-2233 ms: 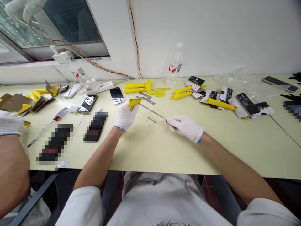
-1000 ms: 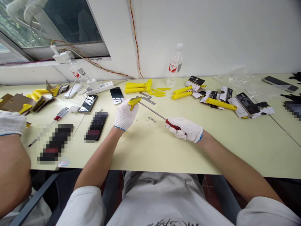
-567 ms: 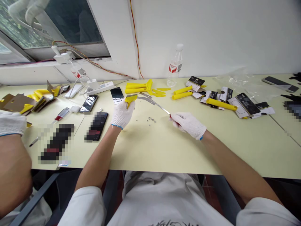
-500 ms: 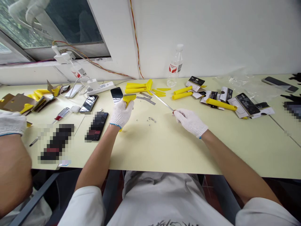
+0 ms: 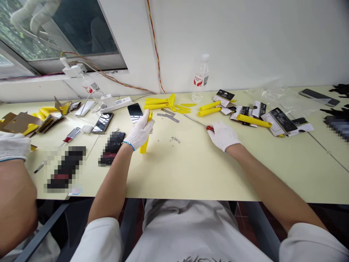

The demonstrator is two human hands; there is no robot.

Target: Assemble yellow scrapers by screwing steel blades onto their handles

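Nearest, a light shirt [image 5: 185, 229] is framed by dark chair arms [image 5: 260, 223], with red floor tiles [image 5: 246, 229] glimpsed below the table edge. The pale yellow table [image 5: 191, 174] is marked by seams at both sides. At its left end, a co-worker's gloved hand [image 5: 13, 146] is seen. The yellow tool [image 5: 144, 146] is gripped in the gloved left hand [image 5: 139, 131], its lower end pointed down; whether the table is touched cannot be told. The red-handled screwdriver [image 5: 209, 128] is clasped in the gloved right hand [image 5: 223, 136], its shaft aimed away and leftward. Between the hands, small screws [image 5: 176, 139] are scattered. Farther off, flat grey blades [image 5: 170, 117] are laid near yellow scrapers [image 5: 158, 103], and packaging cards [image 5: 279, 122] are strewn at right. Near the wall, a clear bottle [image 5: 200, 78] is stood upright. The white wall [image 5: 245, 43] is crossed by twisted wires [image 5: 155, 43] and broken at left by a window [image 5: 81, 29].
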